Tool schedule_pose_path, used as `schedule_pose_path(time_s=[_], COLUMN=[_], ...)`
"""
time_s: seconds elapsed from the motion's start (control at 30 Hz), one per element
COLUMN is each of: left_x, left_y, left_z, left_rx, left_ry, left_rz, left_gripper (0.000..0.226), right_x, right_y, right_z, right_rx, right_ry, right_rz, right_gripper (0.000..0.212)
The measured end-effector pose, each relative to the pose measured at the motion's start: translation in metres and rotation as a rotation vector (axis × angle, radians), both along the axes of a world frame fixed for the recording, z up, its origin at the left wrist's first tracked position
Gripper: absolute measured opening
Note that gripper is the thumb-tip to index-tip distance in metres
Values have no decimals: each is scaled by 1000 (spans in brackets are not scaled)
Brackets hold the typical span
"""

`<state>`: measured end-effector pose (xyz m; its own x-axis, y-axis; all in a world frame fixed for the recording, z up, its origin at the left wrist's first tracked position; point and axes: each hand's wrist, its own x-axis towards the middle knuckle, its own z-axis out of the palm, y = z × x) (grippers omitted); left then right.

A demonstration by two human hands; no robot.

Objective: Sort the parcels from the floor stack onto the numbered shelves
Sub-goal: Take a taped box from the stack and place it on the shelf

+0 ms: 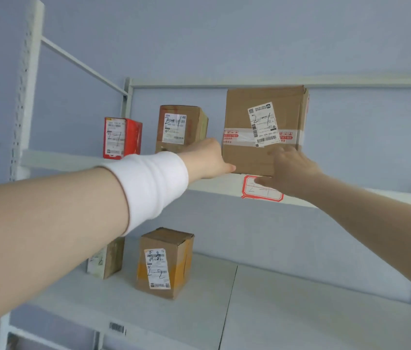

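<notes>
On the shelf (214,184) tagged "2-1", left hand (208,157) and right hand (294,170) press the box (242,109) marked "2-1", each grip wide.

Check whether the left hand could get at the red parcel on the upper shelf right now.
Probably yes. The left hand lies against the big 2-1 box; the red parcel stands farther left on the same shelf, its front face uncovered.

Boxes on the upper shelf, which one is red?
The leftmost box is red. The middle box and the big right box are brown cardboard.
</notes>
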<state>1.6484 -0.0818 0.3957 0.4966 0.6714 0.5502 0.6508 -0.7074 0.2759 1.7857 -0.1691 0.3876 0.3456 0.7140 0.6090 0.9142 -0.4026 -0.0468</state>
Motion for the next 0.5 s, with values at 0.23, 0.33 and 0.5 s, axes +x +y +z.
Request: schedule_pose_path(time_s=[0.23, 0.33, 0.5], left_x=[-51, -77, -126], left_y=[-48, -70, -105], left_z=[-53, -87, -164], left_rx=[-30, 8, -163], left_ry=[47, 127, 228], left_rz=[65, 164, 294], left_gripper=[48, 53, 49], right_x=[-63, -86, -125], right_y=[-18, -28, -46], right_z=[-53, -85, -171], right_rx=[-164, -223, -369], right_ry=[-10, 50, 119], right_rz=[138, 225, 374], right_gripper=[71, 71, 69])
